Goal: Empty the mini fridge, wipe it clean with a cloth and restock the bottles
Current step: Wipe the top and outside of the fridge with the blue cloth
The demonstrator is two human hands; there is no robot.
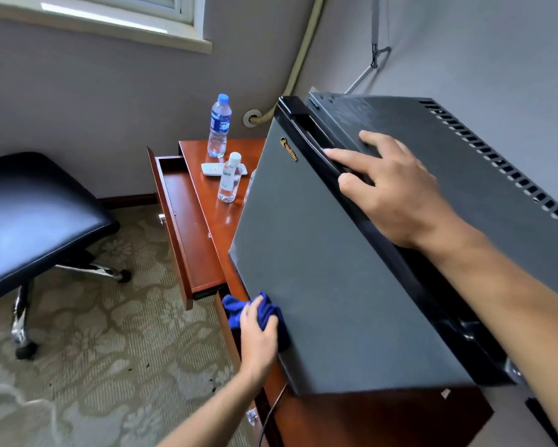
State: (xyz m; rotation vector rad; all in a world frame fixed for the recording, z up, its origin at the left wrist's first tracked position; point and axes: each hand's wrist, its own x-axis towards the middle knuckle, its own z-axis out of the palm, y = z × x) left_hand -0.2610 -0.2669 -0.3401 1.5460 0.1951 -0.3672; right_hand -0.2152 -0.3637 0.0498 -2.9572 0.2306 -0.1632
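Grey walls and patterned carpet frame a wooden desk (206, 201) where the mini fridge (335, 269) stands at centre right, door shut. At lower centre the left hand (258, 337) clutches a blue cloth (258, 312), fingers curled round it, against the door's lower left corner. At upper right the right hand (397, 188) rests on the top edge, fingers spread apart. Two bottles (219, 125) and (230, 177) wait on the desk by an open drawer (187, 227); a black chair (35, 217) sits at left. Wiping appears under way; restocking would require opening the door.
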